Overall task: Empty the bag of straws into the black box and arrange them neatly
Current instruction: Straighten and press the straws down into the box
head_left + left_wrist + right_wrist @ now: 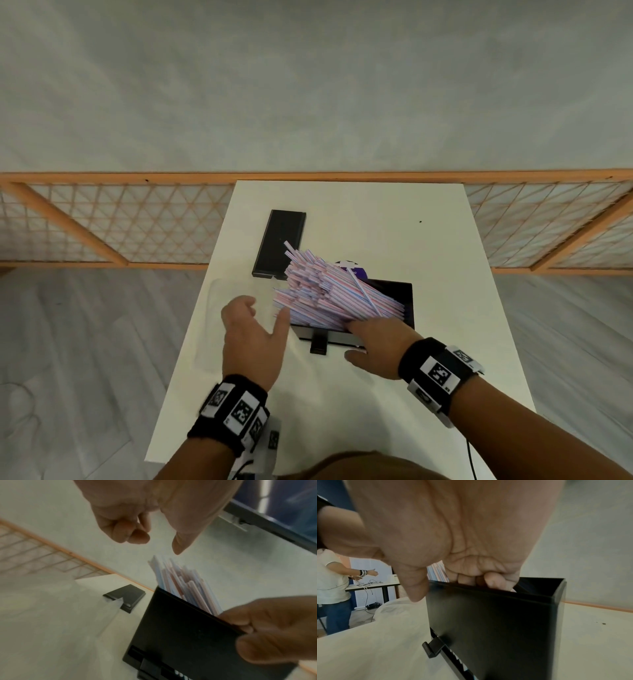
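The black box point(404, 301) stands mid-table, crammed with red, white and blue striped straws point(325, 294) that fan out over its left rim in a loose heap. My right hand point(356, 341) grips the box's near wall point(488, 622), fingers curled inside and thumb outside. My left hand point(265, 310) hovers just left of the straw ends, fingers loosely bent, thumb out, holding nothing. In the left wrist view the straws point(180, 582) stick up out of the box point(180, 628). The empty clear bag point(219, 325) lies flat at the table's left.
The box's black lid point(279, 245) lies on the white table point(445, 342) behind the straws. A purple and white item point(349, 269) peeks out behind the box. A wooden lattice fence point(102, 222) runs behind the table. Another person point(332, 577) stands at a far table.
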Available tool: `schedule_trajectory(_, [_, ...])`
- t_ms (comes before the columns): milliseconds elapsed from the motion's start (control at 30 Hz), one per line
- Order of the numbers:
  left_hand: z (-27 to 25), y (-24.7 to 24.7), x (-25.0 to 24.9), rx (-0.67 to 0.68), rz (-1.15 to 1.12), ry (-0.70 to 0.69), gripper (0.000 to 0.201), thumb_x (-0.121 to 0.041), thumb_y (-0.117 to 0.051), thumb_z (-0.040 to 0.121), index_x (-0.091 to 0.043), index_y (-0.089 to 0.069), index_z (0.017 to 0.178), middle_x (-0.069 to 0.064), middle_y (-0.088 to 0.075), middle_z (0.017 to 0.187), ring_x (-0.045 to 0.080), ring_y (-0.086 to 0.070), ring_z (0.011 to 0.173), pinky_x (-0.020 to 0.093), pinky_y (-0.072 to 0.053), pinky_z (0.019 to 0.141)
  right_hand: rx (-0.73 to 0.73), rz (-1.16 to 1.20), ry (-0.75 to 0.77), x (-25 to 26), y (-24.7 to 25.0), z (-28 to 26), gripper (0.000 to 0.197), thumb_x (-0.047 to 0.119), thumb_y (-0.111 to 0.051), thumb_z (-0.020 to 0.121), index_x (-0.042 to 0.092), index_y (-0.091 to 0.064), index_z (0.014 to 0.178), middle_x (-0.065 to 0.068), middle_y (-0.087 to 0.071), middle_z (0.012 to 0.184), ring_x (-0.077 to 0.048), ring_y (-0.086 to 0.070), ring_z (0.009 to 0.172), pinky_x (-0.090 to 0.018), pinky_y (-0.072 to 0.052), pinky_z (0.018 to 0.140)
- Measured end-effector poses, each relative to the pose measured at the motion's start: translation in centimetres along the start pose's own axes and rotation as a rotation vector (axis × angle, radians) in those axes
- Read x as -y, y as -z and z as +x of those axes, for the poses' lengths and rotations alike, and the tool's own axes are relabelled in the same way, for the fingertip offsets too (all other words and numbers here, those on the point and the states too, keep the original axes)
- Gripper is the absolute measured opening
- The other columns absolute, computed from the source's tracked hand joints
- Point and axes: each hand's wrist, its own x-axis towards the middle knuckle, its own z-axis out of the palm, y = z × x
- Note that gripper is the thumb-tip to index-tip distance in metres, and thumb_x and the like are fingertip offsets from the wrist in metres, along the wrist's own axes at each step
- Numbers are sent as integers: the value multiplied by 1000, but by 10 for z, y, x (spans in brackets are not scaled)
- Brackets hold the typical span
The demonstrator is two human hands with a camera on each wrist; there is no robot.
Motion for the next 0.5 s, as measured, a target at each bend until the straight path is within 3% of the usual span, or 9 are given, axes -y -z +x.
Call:
schedule_trajectory(100, [13,-2,8,144,-65,184,82,-58,-78,79,-25,-36,141,-4,-49,123,19,-58,104,36,-50,90,3,24,-11,3,0,2,48,58,-44,93,26,-52,128,-1,-66,115,-26,-63,105,-38,-52,86])
schedule_trajectory(167, [21,-9,11,254,-143,210,84,-58,-78,79,-30,-34,145,-7,-54,122,18,-61,104,36,-51,93,2,52,-15,2,-1,3,42,52,-42,96,27,-53,128,-1,-66,116,-26,-63,106,-38,-52,87])
schedule_trajectory(267, [30,-22,13,384,-221,190,54,-46,-77,86,-32,-50,130,-10,-65,114,12,-65,100,30,-53,85,-48,116,-17,-1,-2,2,27,34,-39,102,28,-59,119,0,-70,106,-25,-66,98,-37,-53,83])
schedule_trajectory(333, [33,-27,13,404,-223,170,30,-41,-73,90,-30,-59,115,-6,-70,105,16,-68,89,26,-53,74,-74,160,-21,-2,-4,0,28,28,-38,103,30,-61,119,2,-71,103,-23,-68,91,-35,-54,81])
schedule_trajectory(500, [28,-28,16,353,-195,144,20,-34,-72,92,-25,-61,106,-5,-71,94,14,-69,79,41,-61,80,-189,310,-57,-1,-8,-5,33,32,-50,97,37,-60,128,12,-71,112,-12,-67,90,-30,-55,87])
